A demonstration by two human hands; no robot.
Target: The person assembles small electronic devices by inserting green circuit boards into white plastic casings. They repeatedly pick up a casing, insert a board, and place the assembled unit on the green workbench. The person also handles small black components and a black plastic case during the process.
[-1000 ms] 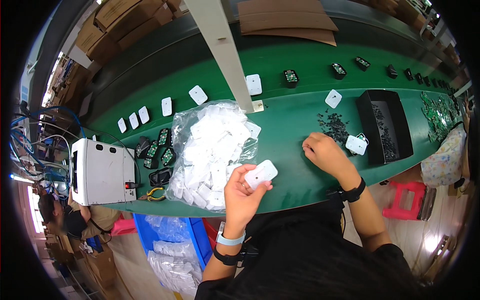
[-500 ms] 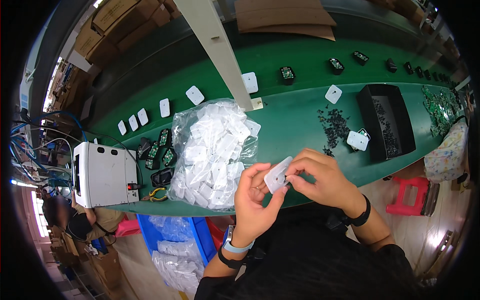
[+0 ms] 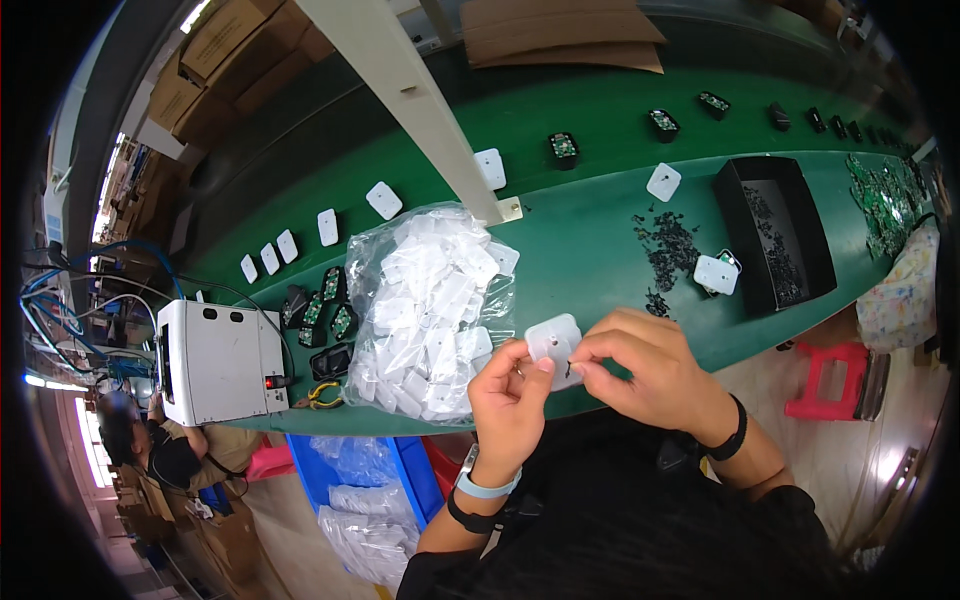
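My left hand [image 3: 512, 398] pinches a white plastic cover [image 3: 553, 334] with rounded corners and a small hole, between thumb and fingers. At the cover's lower right, my right hand [image 3: 652, 368] has its thumb and forefinger closed on a small black part [image 3: 569, 369]. Whether that part sits in the cover I cannot tell. To the left lies a clear bag [image 3: 430, 310] heaped with similar white covers. Beyond my right hand are scattered small black parts [image 3: 668, 248] and a white cover [image 3: 716, 273] with a green board showing at its edge.
A black box [image 3: 803, 222] holding small black parts stands right, before a pile of green circuit boards [image 3: 885, 200]. White covers and black housings line the far green belt [image 3: 620, 140]. A beige post [image 3: 410, 95] rises behind the bag. A white machine [image 3: 222, 362] and yellow-handled pliers [image 3: 320, 397] are left.
The cover has turned from a slanted, edge-on pose to show its broad face. My right fingers have shifted to its lower edge, and the black part now shows. The view has shifted slightly.
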